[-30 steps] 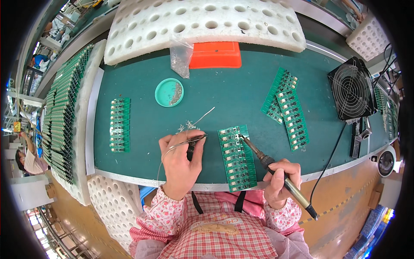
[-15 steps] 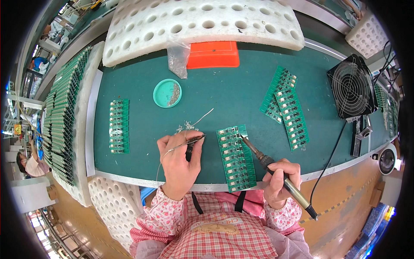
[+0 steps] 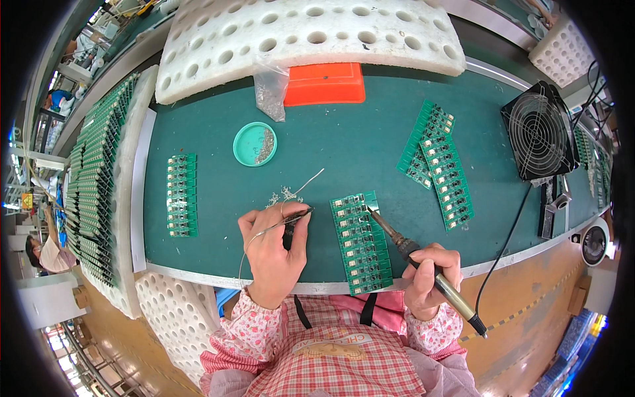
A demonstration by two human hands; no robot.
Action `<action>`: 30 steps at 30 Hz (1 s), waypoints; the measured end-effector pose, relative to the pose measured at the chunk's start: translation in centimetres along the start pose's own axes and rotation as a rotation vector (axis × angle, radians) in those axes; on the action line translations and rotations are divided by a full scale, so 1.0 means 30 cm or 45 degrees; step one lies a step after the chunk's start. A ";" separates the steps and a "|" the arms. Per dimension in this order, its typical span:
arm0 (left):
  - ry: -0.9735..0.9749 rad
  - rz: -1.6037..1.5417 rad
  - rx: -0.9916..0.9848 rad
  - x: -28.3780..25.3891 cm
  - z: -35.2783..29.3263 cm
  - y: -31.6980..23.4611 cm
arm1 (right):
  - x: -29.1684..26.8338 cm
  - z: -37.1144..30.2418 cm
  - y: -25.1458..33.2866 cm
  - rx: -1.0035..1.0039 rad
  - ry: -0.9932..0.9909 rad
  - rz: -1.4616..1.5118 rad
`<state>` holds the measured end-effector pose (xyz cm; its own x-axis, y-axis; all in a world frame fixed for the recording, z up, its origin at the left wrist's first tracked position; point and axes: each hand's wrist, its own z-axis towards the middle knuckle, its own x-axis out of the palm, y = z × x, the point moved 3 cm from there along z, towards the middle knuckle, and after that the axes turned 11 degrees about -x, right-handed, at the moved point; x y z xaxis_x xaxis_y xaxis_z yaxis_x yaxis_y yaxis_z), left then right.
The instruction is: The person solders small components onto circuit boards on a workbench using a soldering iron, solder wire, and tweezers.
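Note:
My right hand (image 3: 431,279) grips a soldering iron (image 3: 444,286) like a pen. Its tip rests at the upper right part of a green circuit board panel (image 3: 361,245), which lies near the table's front edge with rows of small parts on it. Left of that panel, my left hand (image 3: 272,255) is closed on dark tweezers (image 3: 299,216), their points toward the board but apart from it. A thin strand of solder wire (image 3: 254,237) also runs through this hand. Small loose pieces (image 3: 283,196) and the wire's far end lie just beyond my fingers.
Two overlapping panels (image 3: 446,178) lie right, another panel (image 3: 182,195) left. Behind are a teal dish (image 3: 245,159) of tiny parts, a clear bag (image 3: 270,99), a red box (image 3: 325,92) and white foam (image 3: 291,43). A black fan (image 3: 539,135) stands right; stacked boards (image 3: 99,178) line the left.
The view has shifted very slightly. My left hand has moved a touch to the left with the tweezers; the iron's tip stays at the same place on the panel.

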<state>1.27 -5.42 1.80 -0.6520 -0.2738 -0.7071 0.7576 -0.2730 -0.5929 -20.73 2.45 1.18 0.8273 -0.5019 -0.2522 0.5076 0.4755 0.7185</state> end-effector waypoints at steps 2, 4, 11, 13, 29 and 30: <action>-0.001 0.002 -0.001 0.000 0.000 0.000 | 0.001 0.002 0.003 0.007 0.001 0.009; 0.007 -0.017 0.001 0.003 -0.002 0.003 | 0.002 0.002 0.002 0.013 0.002 0.016; 0.026 -0.023 -0.040 0.000 -0.009 0.004 | 0.004 0.001 0.000 -0.016 -0.022 0.014; 0.024 -0.021 -0.030 0.000 -0.008 0.003 | 0.006 0.001 -0.001 -0.020 -0.035 0.016; 0.032 -0.023 -0.024 0.001 -0.007 -0.001 | 0.005 0.003 0.001 -0.014 -0.052 0.032; 0.027 -0.026 -0.022 0.001 -0.007 -0.002 | 0.005 0.003 0.001 -0.015 -0.053 0.031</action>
<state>1.21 -5.23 1.74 -0.6669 -0.2486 -0.7025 0.7445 -0.2627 -0.6138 -20.60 2.31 1.22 0.8288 -0.5195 -0.2079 0.4907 0.4964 0.7161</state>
